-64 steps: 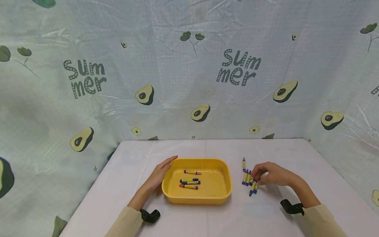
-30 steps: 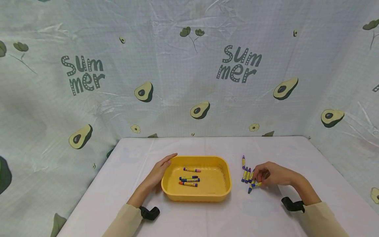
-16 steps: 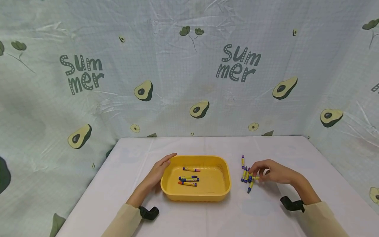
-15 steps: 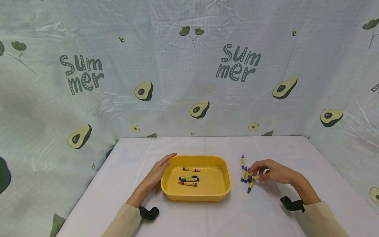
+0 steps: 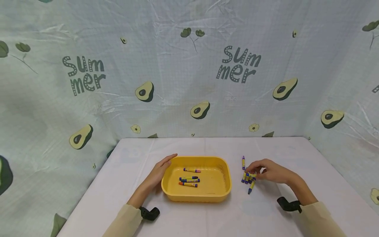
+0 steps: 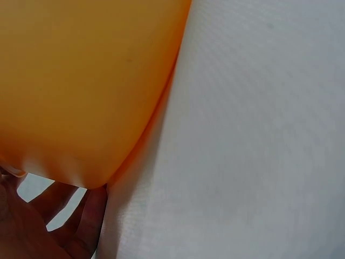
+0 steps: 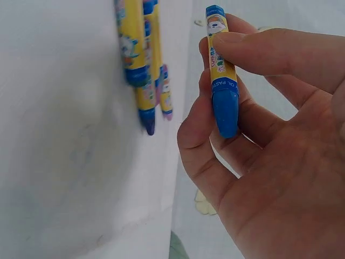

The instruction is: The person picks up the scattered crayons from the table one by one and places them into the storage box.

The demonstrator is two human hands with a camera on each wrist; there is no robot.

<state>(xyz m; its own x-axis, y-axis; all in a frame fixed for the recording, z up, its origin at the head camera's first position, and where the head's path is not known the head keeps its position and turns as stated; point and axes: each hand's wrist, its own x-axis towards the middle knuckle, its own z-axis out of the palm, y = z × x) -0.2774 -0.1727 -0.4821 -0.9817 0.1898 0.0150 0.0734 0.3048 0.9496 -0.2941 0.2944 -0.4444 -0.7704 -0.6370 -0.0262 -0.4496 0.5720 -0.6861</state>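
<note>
My right hand [image 5: 260, 171] pinches a blue oil pastel [image 7: 221, 89] between thumb and fingers, just above a small pile of loose pastels [image 5: 248, 179] on the white table [image 5: 189, 217]. Right wrist view shows those pastels [image 7: 141, 70] lying side by side to the left of the held one. A yellow tray [image 5: 223, 194] sits at the middle of the table with several pastels [image 5: 189, 180] inside. My left hand [image 5: 161, 171] rests flat, fingers straight, against the tray's left rim; the left wrist view shows the tray's wall [image 6: 81, 81] close up and fingertips [image 6: 81, 221] below it.
One purple pastel [image 5: 243, 162] lies apart, just behind the pile. A printed avocado cloth [image 5: 189, 82] hangs behind and at both sides of the table. Black wrist mounts [image 5: 149, 213] sit near the table's front edge.
My right hand picked one blue pastel out of the pile and lifted it slightly, moving back and left. The left hand and tray stayed still.
</note>
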